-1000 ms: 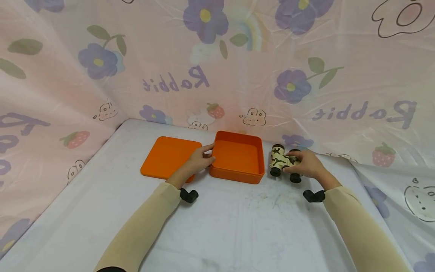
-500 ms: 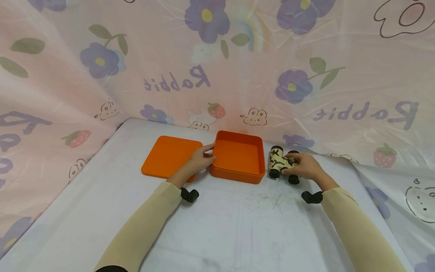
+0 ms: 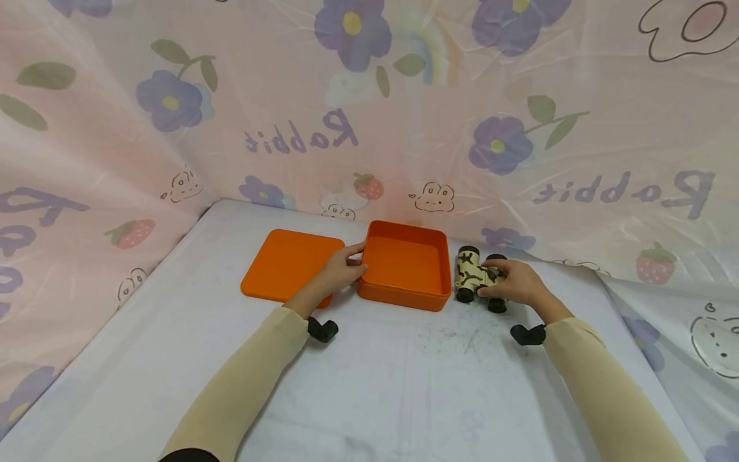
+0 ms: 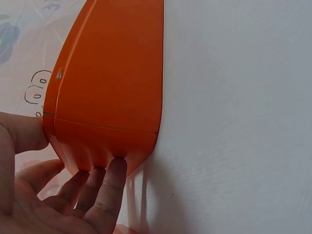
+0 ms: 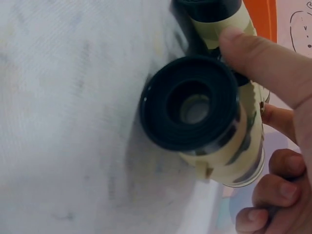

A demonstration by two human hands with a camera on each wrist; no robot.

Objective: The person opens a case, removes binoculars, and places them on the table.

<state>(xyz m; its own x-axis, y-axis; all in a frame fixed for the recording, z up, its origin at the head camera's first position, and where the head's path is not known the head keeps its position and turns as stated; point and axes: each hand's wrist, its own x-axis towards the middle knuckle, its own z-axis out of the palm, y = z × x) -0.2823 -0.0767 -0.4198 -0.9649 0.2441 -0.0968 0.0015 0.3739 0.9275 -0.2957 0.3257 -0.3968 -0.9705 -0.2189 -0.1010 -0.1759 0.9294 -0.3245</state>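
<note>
My right hand point(image 3: 519, 282) grips a pair of toy binoculars point(image 3: 469, 273), cream with dark camouflage patches and black ends. In the right wrist view, the thumb lies across the near side of the binoculars point(image 5: 234, 156), with one black eyepiece facing the camera. Whether they touch the cloth or hang just over it, I cannot tell. Just left of them stands an open square orange box point(image 3: 407, 256) with nothing in it. Against its left wall, my left hand point(image 3: 340, 269) rests its fingertips point(image 4: 117, 168), thumb near the rim.
An orange lid point(image 3: 291, 263) lies flat left of the box, partly under the left forearm. White cloth point(image 3: 375, 385) covers the table. A printed pink curtain point(image 3: 404, 128) rises close behind the box and along both sides.
My right hand has shifted slightly left with the binoculars, nearer to the box. The left hand, box and lid keep their places.
</note>
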